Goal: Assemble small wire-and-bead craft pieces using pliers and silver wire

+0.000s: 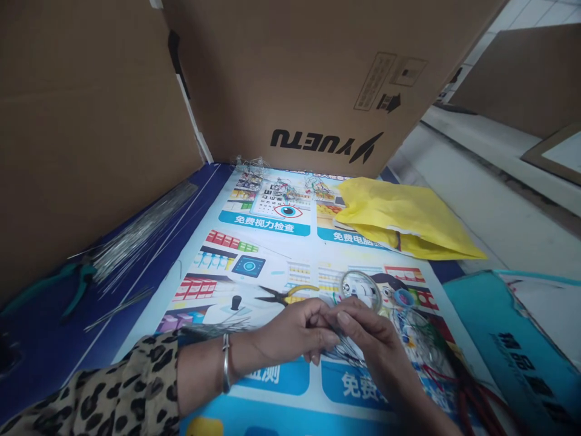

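**Fine wire in a close two-handed pinch**

Through the head camera I have both hands together, low in the middle of my view, over the printed sheet (272,247). The thin wires (351,354) sit between and just below them, loose lengths fanning out under the right palm. The left hand (313,333) is curled narrow, thumb against fingers, closed on the wires; the right hand (367,330) meets it with thumb and forefinger pinched on them too. I can't count the strands in the grip, because the fingers cover them.

I judge this wire very light and springy: stiff enough to keep a bend, too slim to push from far back. It looks smooth, so I'd expect it to slide or roll between fingertips, and sharp kinks could weaken it. I'd take hold close to the working point, thumb and forefinger only, leaving the tails free. The yellow-handled pliers (285,296) lie just beyond the left hand, should fingertips slip.
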A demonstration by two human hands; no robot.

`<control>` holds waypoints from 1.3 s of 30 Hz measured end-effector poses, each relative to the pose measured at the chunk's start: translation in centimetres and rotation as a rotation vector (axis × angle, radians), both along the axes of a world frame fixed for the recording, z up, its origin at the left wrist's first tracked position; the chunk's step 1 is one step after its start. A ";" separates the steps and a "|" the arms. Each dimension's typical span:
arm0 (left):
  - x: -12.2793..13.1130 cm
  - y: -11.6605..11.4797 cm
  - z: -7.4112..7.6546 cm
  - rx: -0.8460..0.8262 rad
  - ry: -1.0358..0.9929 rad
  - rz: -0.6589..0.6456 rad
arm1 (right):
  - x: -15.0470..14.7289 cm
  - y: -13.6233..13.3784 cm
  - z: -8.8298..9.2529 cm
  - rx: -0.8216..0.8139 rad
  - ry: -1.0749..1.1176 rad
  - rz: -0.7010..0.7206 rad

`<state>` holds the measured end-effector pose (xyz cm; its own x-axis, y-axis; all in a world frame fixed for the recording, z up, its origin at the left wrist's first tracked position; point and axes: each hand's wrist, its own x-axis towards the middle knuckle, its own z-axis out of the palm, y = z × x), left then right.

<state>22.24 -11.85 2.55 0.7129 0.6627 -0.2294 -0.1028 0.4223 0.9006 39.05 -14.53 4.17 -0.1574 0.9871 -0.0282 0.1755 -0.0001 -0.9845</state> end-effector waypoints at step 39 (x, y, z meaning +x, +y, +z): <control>0.0 -0.1 0.0 0.062 0.180 -0.025 | 5.1 2.9 -0.9 0.474 -1.137 -0.004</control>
